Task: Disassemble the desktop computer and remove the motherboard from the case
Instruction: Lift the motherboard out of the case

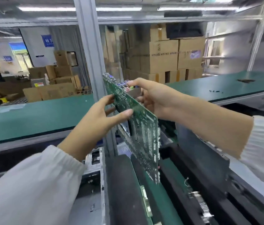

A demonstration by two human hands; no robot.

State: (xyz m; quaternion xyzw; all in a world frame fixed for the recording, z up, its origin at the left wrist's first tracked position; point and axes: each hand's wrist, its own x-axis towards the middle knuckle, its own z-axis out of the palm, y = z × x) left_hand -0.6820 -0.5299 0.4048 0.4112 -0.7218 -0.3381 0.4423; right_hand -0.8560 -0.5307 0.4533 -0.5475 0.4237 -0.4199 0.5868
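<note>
I hold the motherboard [137,120] up in the air, edge-on to me, solder side facing left, its port end pointing away. My left hand [95,120] pinches its left face, thumb and fingertips on the board. My right hand [154,98] grips the far side near the ports, fingers curled round the edge. The board's lower edge hangs above the opened metal case [94,172] and black parts below. Green bench mat [30,117] lies beyond, with open room left; an aluminium post [89,51] stands just behind.
</note>
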